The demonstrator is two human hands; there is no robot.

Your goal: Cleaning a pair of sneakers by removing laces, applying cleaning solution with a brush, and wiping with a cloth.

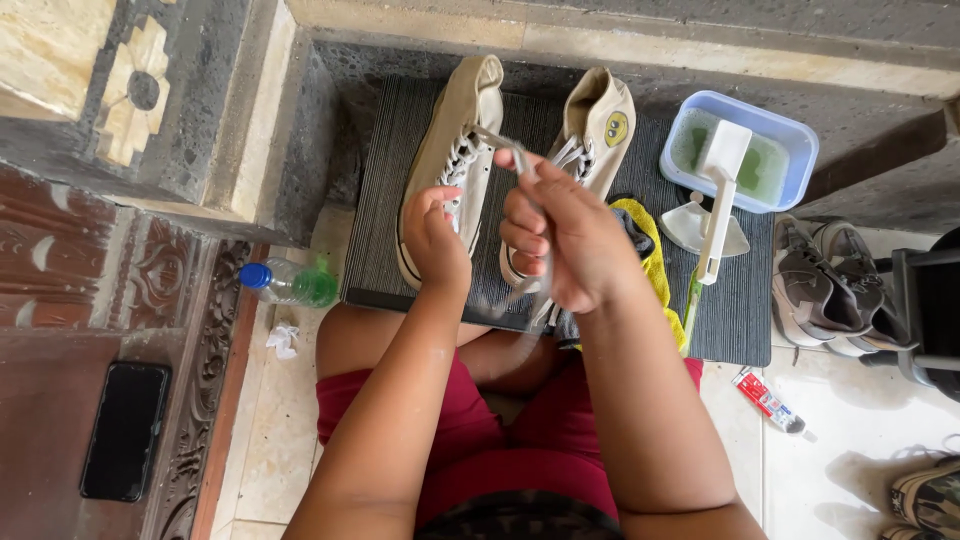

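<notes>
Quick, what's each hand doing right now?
Left hand: fingers on the left high-top shoe at its laces; grip cannot be told.
Right hand: closed on a grey shoelace.

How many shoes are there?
5: two beige canvas high-top sneakers on the dark ribbed mat, two grey sneakers at right, one camouflage shoe bottom right. More may sit beyond the edge.

Shoes [450,160] on mat [385,200]; tub [800,135] right

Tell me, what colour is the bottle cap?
Blue; the bottle cap shows in the head view.
</notes>
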